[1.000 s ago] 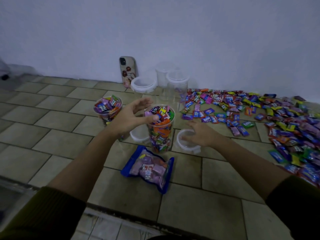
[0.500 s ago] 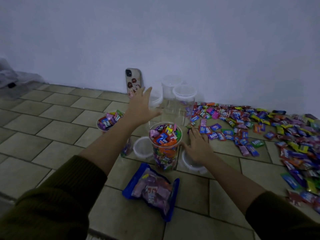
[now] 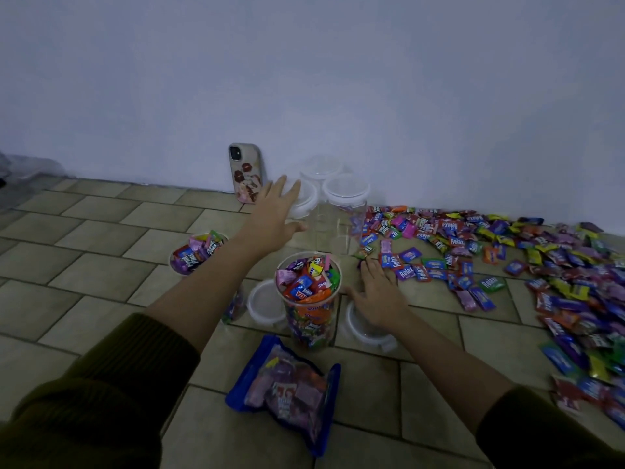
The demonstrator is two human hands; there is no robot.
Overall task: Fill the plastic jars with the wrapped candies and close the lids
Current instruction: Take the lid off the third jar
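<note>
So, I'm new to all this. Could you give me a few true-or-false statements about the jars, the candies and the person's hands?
1. The middle jar is full of candies and has no lid on. True.
2. The left hand pinches a candy. False: it is open and holds nothing, reaching toward the empty jars by the wall.
3. A phone leans against the wall. True.
4. The loose candies lie left of the jars. False: they are spread over the floor on the right.
5. The right hand is spread over a lid on the floor. True.
</note>
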